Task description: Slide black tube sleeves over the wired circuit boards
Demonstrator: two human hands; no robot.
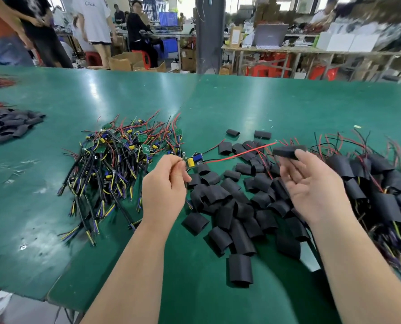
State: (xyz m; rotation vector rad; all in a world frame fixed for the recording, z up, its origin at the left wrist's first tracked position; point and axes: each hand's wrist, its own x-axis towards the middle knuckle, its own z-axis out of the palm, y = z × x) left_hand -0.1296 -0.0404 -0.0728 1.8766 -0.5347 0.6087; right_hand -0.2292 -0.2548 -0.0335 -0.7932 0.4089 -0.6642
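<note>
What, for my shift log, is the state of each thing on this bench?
left hand: pinches the circuit board's wires.
circuit board: lifted, bare, no sleeve on.
right hand: holds the black sleeve at its fingertips.
black sleeve: lifted, not yet over the board.
board pile: tangled, unsleeved.
loose sleeves: empty, heaped.
sleeved pile: boards already covered.

Glossy green surface (276,101). Matte black tube sleeves (218,195) beside the right hand (311,183); left of the left hand (164,190), green circuit boards (145,148) with red, black, yellow and blue wires (94,169).
</note>
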